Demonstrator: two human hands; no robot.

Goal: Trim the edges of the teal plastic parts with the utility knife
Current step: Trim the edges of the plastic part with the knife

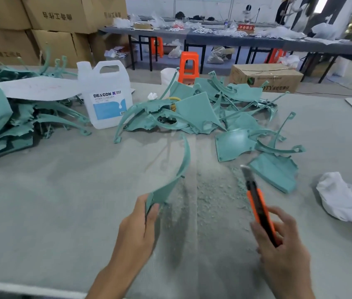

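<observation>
My left hand (138, 229) grips the lower end of a curved teal plastic part (175, 175), which arcs up and away above the table. My right hand (278, 240) holds an orange and black utility knife (259, 208) with its blade extended and pointing away, to the right of the part and not touching it. A heap of teal plastic parts (194, 111) lies in the middle of the table beyond my hands. Another stack of teal parts (2, 121) sits at the far left. Pale shavings (205, 190) cover the table between my hands.
A white DEXCON jug (106, 93) stands behind and to the left of the heap. A crumpled white cloth (343, 199) lies at the right. Cardboard boxes (48, 29) stand behind the grey table (63, 201). Orange stools (189, 65) and long benches stand farther back.
</observation>
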